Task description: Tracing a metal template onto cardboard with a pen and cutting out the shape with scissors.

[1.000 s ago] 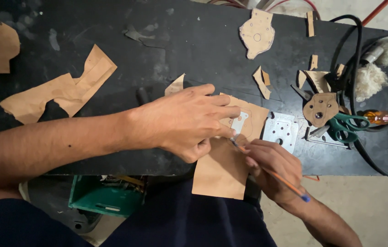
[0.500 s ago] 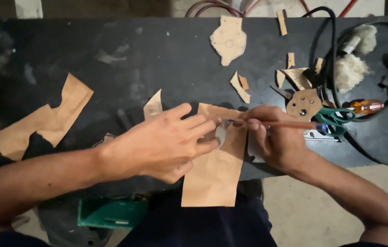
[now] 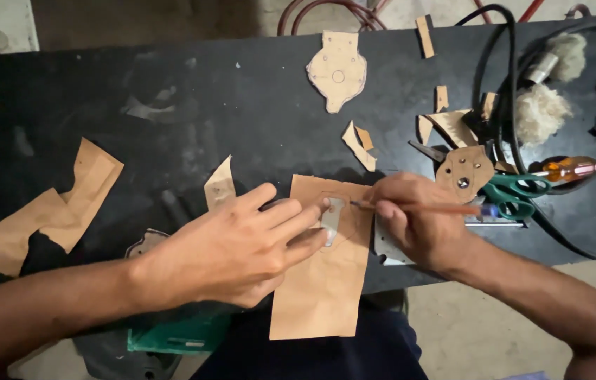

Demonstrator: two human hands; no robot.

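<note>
Brown paper sheet (image 3: 322, 281) lies at the near edge of the black table (image 3: 241, 112), partly hanging over it. My left hand (image 3: 231, 246) presses a small grey metal piece (image 3: 331, 219) onto it with spread fingers. My right hand (image 3: 414, 222) grasps an orange pencil (image 3: 424, 207), its tip beside this piece.

No packages, labels, signs or screens show — only loose scraps and tools lie about.

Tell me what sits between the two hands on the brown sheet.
In the head view, a small grey metal piece lies on the brown sheet between the left hand and right hand; the pencil tip reaches toward it.
</note>
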